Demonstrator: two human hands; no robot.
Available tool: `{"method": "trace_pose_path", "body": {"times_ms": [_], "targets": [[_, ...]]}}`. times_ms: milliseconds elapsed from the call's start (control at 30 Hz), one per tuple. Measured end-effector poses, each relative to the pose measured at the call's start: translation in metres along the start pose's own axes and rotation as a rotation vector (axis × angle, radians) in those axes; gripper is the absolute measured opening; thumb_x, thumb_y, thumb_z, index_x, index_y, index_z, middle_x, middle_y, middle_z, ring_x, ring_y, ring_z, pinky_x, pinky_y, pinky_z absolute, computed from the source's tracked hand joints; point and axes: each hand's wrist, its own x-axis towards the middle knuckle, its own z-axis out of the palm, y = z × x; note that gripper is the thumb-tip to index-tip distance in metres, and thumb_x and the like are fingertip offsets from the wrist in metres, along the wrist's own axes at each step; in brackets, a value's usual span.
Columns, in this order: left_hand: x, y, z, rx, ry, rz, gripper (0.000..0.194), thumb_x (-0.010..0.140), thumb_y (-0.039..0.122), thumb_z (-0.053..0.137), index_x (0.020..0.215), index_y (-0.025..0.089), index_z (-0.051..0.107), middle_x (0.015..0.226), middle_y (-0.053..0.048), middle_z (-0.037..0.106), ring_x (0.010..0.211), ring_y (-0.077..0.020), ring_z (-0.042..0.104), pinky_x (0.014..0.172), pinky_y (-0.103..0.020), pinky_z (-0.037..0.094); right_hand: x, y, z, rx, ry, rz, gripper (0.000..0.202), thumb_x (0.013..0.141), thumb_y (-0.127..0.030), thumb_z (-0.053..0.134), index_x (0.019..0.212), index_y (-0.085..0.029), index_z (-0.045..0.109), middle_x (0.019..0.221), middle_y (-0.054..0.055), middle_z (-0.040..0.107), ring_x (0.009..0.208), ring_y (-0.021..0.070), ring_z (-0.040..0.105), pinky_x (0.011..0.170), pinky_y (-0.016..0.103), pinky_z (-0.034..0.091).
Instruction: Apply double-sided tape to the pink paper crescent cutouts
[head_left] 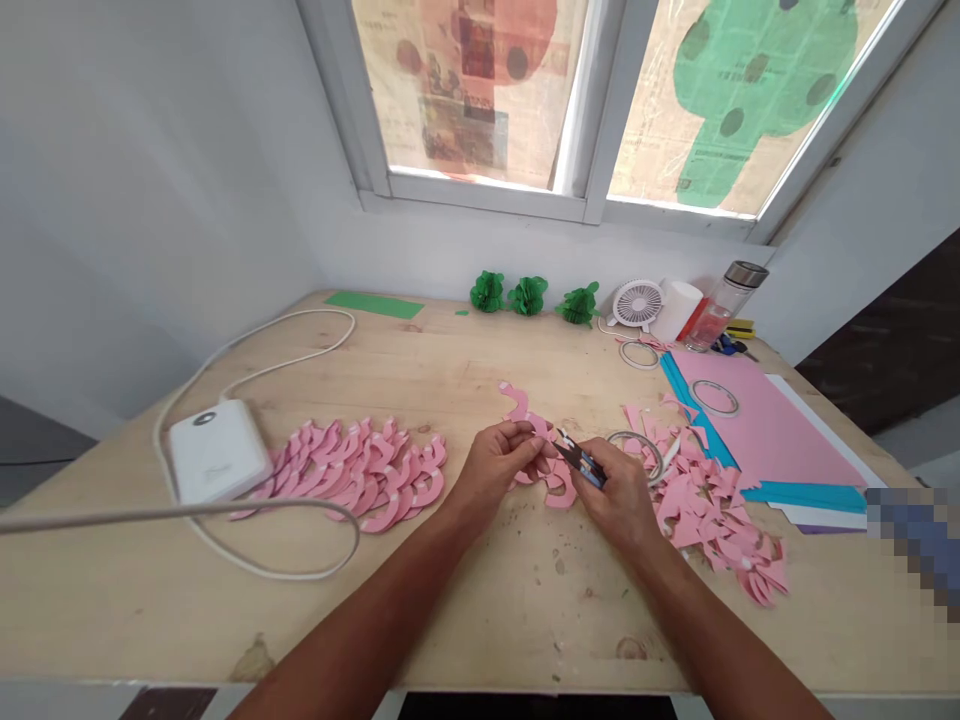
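Note:
My left hand (pixel 504 455) pinches a curved pink paper piece (pixel 514 400) between thumb and fingers over the middle of the table. My right hand (pixel 619 490) is closed around a dark utility knife or small scissors (pixel 579 458); its exact kind is hard to make out. The tool's tip points at the paper near my left fingertips. Below the hands lie more curved pink pieces (pixel 559 485), partly hidden. To the left spreads a row of overlapping pink paper curves (pixel 375 470). By my right hand is a heap of pink scraps (pixel 720 500).
A white box-like device (pixel 219 455) with a looping white cable (pixel 255 570) lies at left. Green paper balls (pixel 529 296), a small fan (pixel 637 304) and a glass bottle (pixel 724 308) line the back. Pink sheets (pixel 780 420) and tape rolls (pixel 714 397) are at right.

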Motion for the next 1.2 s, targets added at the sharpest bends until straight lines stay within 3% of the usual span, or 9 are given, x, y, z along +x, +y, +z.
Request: {"method": "trace_pose_path", "body": {"times_ms": [267, 533, 667, 900, 1200], "targets": [[-0.001, 0.004, -0.005, -0.024, -0.078, -0.057, 0.023, 0.067, 0.032, 0.067, 0.072, 0.012, 0.058, 0.056, -0.002, 0.059, 0.047, -0.0098, 0.052, 0.047, -0.022, 0.04, -0.001, 0.0, 0.0, 0.022, -0.105, -0.008, 0.008, 0.075, -0.018, 0.049, 0.073, -0.018, 0.057, 0.065, 0.001, 0.056, 0.06, 0.0129, 0.049, 0.056, 0.023, 0.035], [-0.004, 0.011, -0.007, -0.035, -0.165, -0.055, 0.021, 0.07, 0.031, 0.066, 0.07, 0.012, 0.057, 0.061, -0.003, 0.06, 0.049, -0.0085, 0.05, 0.048, -0.021, 0.04, 0.0, 0.003, 0.002, 0.316, -0.299, 0.158, 0.024, 0.082, -0.033, 0.047, 0.071, -0.016, 0.058, 0.06, -0.002, 0.05, 0.055, 0.0097, 0.044, 0.049, 0.02, 0.033], [-0.005, 0.013, -0.007, -0.028, -0.168, -0.065, 0.022, 0.069, 0.032, 0.067, 0.072, 0.012, 0.057, 0.06, -0.003, 0.059, 0.048, -0.0086, 0.049, 0.047, -0.022, 0.039, 0.0, 0.002, 0.002, 0.327, -0.286, 0.157, 0.019, 0.08, -0.029, 0.049, 0.07, -0.016, 0.059, 0.059, -0.002, 0.05, 0.053, 0.0091, 0.042, 0.048, 0.02, 0.032], [-0.002, 0.01, -0.008, -0.013, -0.095, -0.041, 0.024, 0.069, 0.034, 0.066, 0.066, 0.013, 0.056, 0.059, -0.002, 0.059, 0.048, -0.0086, 0.05, 0.048, -0.022, 0.04, 0.0, -0.001, 0.0, 0.12, -0.194, 0.045, 0.016, 0.077, -0.023, 0.05, 0.062, -0.017, 0.053, 0.056, -0.003, 0.049, 0.052, 0.0097, 0.044, 0.049, 0.02, 0.031], [-0.003, 0.012, -0.01, 0.047, -0.116, -0.095, 0.025, 0.073, 0.033, 0.062, 0.06, 0.012, 0.055, 0.052, -0.001, 0.056, 0.045, -0.0079, 0.048, 0.045, -0.02, 0.035, -0.002, 0.002, -0.004, -0.113, -0.171, -0.051, 0.008, 0.073, -0.015, 0.049, 0.07, -0.019, 0.055, 0.067, 0.0, 0.057, 0.061, 0.0124, 0.05, 0.056, 0.022, 0.033]]}}
